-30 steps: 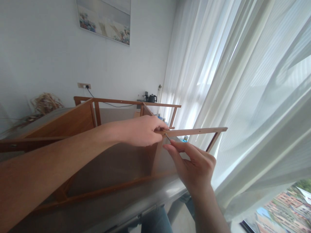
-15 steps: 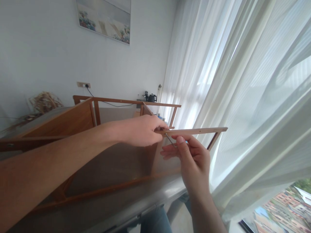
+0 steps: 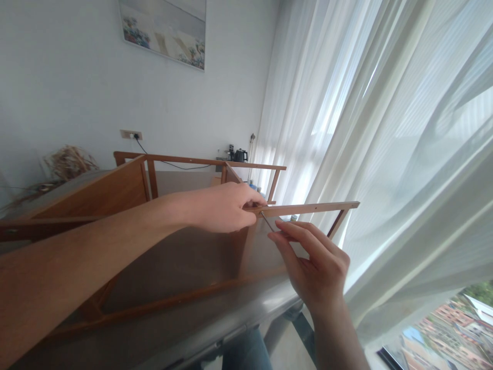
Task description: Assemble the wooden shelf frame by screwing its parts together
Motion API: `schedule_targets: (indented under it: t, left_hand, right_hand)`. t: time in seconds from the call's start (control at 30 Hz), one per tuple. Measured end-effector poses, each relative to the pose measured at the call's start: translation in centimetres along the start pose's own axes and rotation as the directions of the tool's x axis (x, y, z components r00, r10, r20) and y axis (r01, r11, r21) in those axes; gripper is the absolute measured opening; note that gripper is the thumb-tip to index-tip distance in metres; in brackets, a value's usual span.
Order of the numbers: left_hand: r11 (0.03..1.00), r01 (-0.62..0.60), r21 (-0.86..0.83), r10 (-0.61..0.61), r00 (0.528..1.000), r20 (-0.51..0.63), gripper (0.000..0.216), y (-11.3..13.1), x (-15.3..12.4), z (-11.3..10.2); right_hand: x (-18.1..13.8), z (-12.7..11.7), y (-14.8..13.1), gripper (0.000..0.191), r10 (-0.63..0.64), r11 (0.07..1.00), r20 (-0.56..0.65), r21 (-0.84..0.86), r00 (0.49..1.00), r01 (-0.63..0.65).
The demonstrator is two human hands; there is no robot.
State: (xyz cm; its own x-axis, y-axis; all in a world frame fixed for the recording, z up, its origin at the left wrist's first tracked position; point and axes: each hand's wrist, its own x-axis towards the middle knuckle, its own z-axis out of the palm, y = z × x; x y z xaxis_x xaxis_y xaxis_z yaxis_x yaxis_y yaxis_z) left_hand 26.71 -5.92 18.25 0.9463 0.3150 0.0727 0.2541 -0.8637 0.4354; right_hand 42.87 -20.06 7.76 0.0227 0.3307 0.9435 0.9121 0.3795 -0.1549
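Observation:
A brown wooden furniture frame (image 3: pixel 115 195) lies on its side on a grey table (image 3: pixel 185 318). My left hand (image 3: pixel 225 207) is closed around the near end of a thin wooden rail (image 3: pixel 308 208) that sticks out to the right. My right hand (image 3: pixel 314 264) pinches a thin metal hex key (image 3: pixel 266 221) between thumb and fingers. The key's tip sits at the underside of the rail, right beside my left fingers.
White sheer curtains (image 3: pixel 385 154) hang close on the right, just behind the rail. A kettle (image 3: pixel 241 155) stands on a far counter. A wall socket (image 3: pixel 131 135) with a cable, a picture (image 3: pixel 164 31) and dried grass (image 3: pixel 69 162) are at the back left.
My right hand has turned at the wrist with the hex key, curling in half a second ago and now stretched out again with the fingers pointing left. My left hand has stayed on the rail.

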Motion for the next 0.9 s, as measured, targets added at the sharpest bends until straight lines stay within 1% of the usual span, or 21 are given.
schedule_targets:
  t: [0.07,0.13,0.23,0.37,0.5,0.63,0.8,0.9]
  left_hand:
    - [1.000,0.004,0.004,-0.004,1.000,0.005,0.039,0.0,0.0,0.0]
    - [1.000,0.017,0.015,-0.017,1.000,0.004,0.042,0.1,0.0,0.0]
    - [0.999,0.033,0.030,-0.033,0.999,-0.007,0.045,0.2,-0.1,-0.1]
    - [1.000,0.021,0.013,-0.021,1.000,0.006,0.043,0.7,-0.4,-0.3]
    - [0.998,0.055,0.005,-0.055,0.998,0.022,0.048,1.4,-0.7,-0.5]
    - [0.998,0.058,-0.011,-0.058,0.998,0.013,0.054,1.4,-0.7,-0.5]
    - [0.998,0.052,-0.019,-0.052,0.999,0.011,0.053,1.0,-0.7,-0.4]
    - [0.998,0.052,-0.022,-0.052,0.999,0.010,0.051,0.8,-0.6,-0.3]
  right_hand:
    - [0.4,-0.5,0.1,0.022,-0.125,0.988,0.002,-0.087,0.992,0.124]
    - [0.7,-0.5,-0.1,0.019,-0.159,0.980,-0.008,-0.122,0.987,0.157]
    - [0.7,0.0,-0.5,0.006,-0.087,0.989,-0.014,-0.121,0.996,0.085]
    - [0.3,0.6,-1.1,0.024,0.045,0.993,-0.031,-0.112,0.998,-0.048]
    - [0.0,1.0,-1.5,0.035,0.102,0.979,-0.063,-0.168,0.993,-0.112]
    - [0.0,1.3,-1.7,0.039,0.128,0.965,-0.067,-0.220,0.990,-0.140]
    - [0.0,1.0,-1.7,0.039,0.184,0.966,-0.014,-0.180,0.983,-0.183]
    - [0.1,1.1,-1.9,0.043,0.218,0.961,0.021,-0.177,0.976,-0.211]
